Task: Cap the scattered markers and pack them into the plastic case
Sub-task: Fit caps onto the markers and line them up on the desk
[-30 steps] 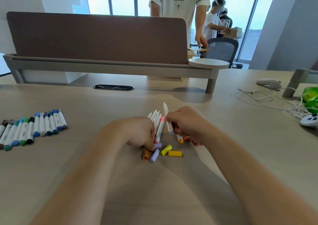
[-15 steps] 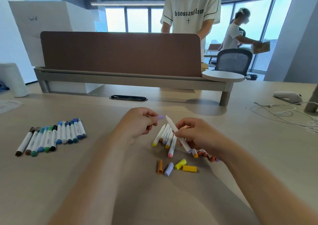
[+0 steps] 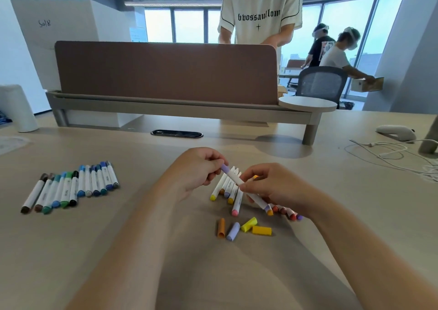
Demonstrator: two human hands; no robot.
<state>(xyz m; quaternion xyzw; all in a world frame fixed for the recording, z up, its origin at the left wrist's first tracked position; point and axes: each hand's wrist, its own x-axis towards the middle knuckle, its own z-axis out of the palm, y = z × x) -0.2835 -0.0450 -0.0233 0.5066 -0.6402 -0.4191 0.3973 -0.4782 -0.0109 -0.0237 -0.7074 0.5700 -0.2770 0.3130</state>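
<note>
While both hands meet above the middle of the desk [image 3: 355, 214], we note the left hand [image 3: 196, 169] pinching a lilac cap [image 3: 224, 168] between thumb and forefinger, the other fingers curled in. The cap sits at the upper tip of a white marker [image 3: 246, 190]; whether it is fully seated we cannot tell. The right hand [image 3: 272, 186] grips that same marker around its barrel, fingers closed, so the marker slants down to the right and ends in a lilac cap at its lower end.

Beneath the hands lies a loose cluster of uncapped markers [image 3: 227, 188] — white barrels, with yellow, orange, lilac and pink ends toward us. More markers with red and orange ends [image 3: 288, 212] lie partly hidden under the right hand.

Just in front of the cluster, four loose caps rest on the desk, close together: an orange cap [image 3: 221, 228], a second lilac cap [image 3: 233, 231], a yellow cap [image 3: 248, 224] and a deeper yellow cap [image 3: 261, 230].

Well apart to the left, a row of capped markers [image 3: 73, 186] lies side by side — brown, green, blue and black ends. We cannot see the plastic case. A white cable [image 3: 388, 153] trails on the desk at the far right.
</note>
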